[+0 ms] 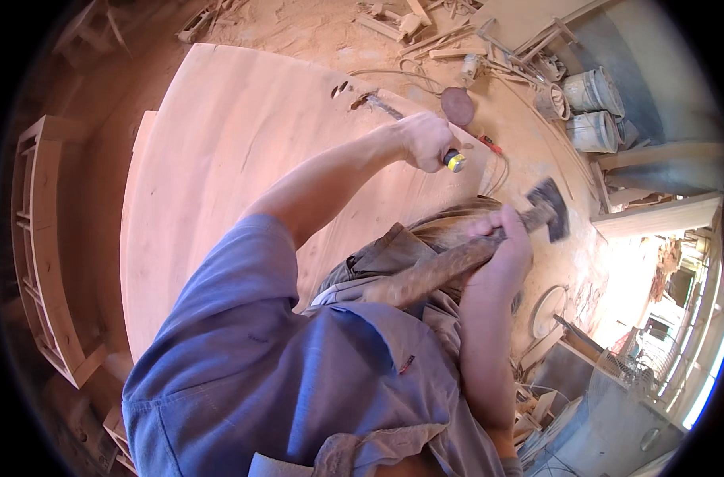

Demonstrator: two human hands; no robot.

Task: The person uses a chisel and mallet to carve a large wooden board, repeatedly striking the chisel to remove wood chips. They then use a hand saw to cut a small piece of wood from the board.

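Note:
A large pale wooden panel (211, 151) lies in front of me, with a small slot (339, 89) cut near its far right edge. My left hand (427, 141) is closed around a chisel (456, 161), whose yellow and black handle end sticks out toward me. The chisel's blade points to a rough cut-out (363, 100) beside the slot. Over to the right, my right hand (505, 254) grips the wooden handle of a hammer (548, 208). Its dark head is raised off the panel, apart from the chisel and slightly blurred.
Buckets (594, 131) stand at the right wall. Wood scraps (410, 24) litter the dusty floor at the far side, near a round brown disc (457, 106). A wooden frame (48, 246) stands at the left. A grey metal cabinet-like box (616, 425) is at the lower right.

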